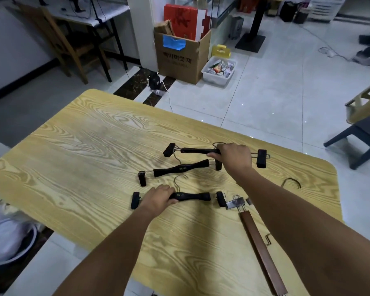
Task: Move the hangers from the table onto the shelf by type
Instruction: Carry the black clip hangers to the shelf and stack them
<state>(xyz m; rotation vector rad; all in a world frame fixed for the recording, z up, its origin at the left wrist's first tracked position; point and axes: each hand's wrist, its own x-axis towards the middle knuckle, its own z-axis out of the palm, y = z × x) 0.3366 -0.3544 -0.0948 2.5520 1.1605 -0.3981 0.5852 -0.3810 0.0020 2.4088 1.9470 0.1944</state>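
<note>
Pick-up step, centre of frame: the left hand [158,198] curls round the bar of the near hanger [192,196], the right hand [235,155] round the far hanger [198,150], both black, on the table [83,146]. A middle hanger [179,168] and, lower right, a brown hanger [259,244] lie untouched; next, probably, lift the pair clear of the middle hanger and carry it to the shelf, not in view

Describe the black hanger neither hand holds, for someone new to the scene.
Look at the yellow wood-grain table. Three black clip hangers lie on it, one behind another. Take the middle hanger: the only black one no hand grips.
</note>
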